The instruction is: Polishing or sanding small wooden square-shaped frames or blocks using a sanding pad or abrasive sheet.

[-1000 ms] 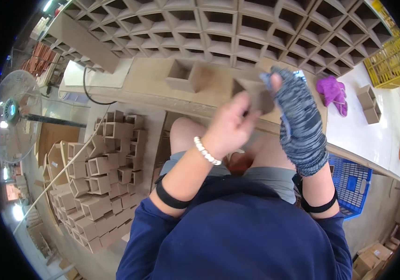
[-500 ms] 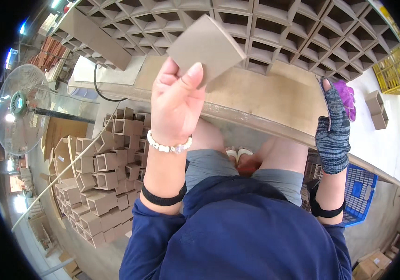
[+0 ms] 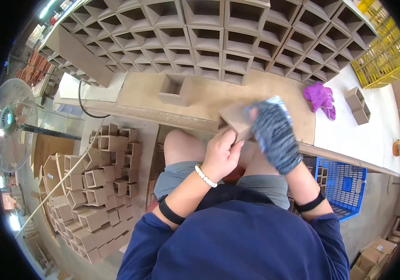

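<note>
My left hand (image 3: 223, 151), bare with a beaded bracelet, is closed on a small grey-brown square box (image 3: 235, 120) over the bench's near edge. The box is tilted, with one open side facing left. My right hand (image 3: 277, 135) wears a dark striped fingerless glove and presses against the box's right side. A pale bluish patch shows at its fingertips; blur hides what it is. Another box (image 3: 173, 91) stands on the wooden bench (image 3: 139, 95), beyond my left hand.
Stacked open boxes (image 3: 204, 39) form a wall along the bench's back. A purple glove (image 3: 319, 97) and a double box (image 3: 357, 105) lie to the right. A yellow crate (image 3: 386, 56), blue basket (image 3: 344, 186), floor pile of boxes (image 3: 95, 200) and fan (image 3: 11, 121) surround me.
My left hand has brought its box down from its raised position toward the bench edge. My right hand has moved left from beside the purple glove to the box. The view has shifted.
</note>
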`<state>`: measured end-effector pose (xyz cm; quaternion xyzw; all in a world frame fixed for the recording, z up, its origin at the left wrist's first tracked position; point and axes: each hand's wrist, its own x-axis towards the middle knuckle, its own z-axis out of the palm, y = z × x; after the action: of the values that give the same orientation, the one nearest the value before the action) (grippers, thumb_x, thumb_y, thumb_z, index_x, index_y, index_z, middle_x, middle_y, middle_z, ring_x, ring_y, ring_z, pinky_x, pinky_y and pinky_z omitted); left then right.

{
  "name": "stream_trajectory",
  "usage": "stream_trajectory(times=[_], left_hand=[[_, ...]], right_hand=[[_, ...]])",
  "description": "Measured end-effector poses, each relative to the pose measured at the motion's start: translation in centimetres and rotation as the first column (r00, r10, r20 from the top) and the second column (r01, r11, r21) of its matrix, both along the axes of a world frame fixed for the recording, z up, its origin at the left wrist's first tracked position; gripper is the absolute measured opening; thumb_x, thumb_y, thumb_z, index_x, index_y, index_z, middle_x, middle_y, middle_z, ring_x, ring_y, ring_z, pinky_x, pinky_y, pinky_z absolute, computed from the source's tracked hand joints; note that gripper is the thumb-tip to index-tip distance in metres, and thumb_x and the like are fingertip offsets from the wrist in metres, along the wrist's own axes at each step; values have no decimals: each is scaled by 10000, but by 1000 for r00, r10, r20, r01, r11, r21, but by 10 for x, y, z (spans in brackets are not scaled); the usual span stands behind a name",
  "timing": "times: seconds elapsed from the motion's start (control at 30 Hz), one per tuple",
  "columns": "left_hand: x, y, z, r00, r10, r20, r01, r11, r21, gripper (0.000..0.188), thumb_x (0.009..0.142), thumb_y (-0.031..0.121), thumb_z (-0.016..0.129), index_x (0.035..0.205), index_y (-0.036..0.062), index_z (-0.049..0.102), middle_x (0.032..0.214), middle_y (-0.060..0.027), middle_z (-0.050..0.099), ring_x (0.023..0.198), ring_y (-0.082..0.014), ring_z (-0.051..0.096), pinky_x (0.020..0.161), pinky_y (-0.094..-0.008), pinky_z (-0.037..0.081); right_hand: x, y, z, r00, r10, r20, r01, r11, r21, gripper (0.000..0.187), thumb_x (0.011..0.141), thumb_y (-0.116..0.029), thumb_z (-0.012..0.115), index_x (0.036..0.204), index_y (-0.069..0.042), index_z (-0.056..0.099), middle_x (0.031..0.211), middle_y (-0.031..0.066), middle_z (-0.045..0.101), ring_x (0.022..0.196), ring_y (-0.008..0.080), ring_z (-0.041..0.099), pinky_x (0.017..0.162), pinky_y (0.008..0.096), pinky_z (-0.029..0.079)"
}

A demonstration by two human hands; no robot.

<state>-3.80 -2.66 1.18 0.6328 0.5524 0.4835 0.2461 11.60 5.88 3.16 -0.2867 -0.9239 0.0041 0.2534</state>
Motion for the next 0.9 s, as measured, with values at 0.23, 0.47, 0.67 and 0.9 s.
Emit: stream_trajectory(times=[0.23, 0.47, 0.67, 0.9], left_hand=[[3, -3, -10, 997, 1, 81, 2, 999, -41, 127, 768, 38, 562, 879, -6, 519, 755, -159, 537, 689, -340, 532, 609, -364, 443], [9, -2, -9, 989, -16, 148, 22, 999, -37, 151, 781, 50, 564, 920, 3, 528, 780, -159, 552, 708, -322, 551, 599, -347, 451], [3, 2, -9, 825, 2, 565, 107, 981, -159, 262, 818, -9, 524, 1077, 4, 486, 944, -102, 614, 867, -133, 591, 710, -274, 468], [-8, 1, 0, 654, -76, 752, 277, 950, -145, 310, 836, -52, 474, 1139, -22, 420, 1061, -84, 583, 994, -132, 552, 839, -265, 422]], right_hand=[[-19, -33, 43, 999, -30, 39, 31, 999, -24, 290, 755, -70, 523, 1032, 17, 536, 1047, 162, 557, 992, 316, 519, 896, 403, 388], [23, 11, -6, 892, -357, 277, 366, 930, 22, 411, 783, -140, 460, 1180, -40, 484, 1183, 173, 502, 1126, 315, 459, 982, 436, 316], [-14, -30, 13, 995, -7, 96, 8, 1000, -16, 383, 800, -193, 455, 1174, -158, 527, 1244, 108, 478, 1174, 279, 431, 1012, 479, 257], [16, 11, 4, 955, -295, -38, 296, 955, 4, 342, 782, -178, 497, 1112, -95, 541, 1183, 131, 513, 1132, 295, 452, 997, 460, 281]])
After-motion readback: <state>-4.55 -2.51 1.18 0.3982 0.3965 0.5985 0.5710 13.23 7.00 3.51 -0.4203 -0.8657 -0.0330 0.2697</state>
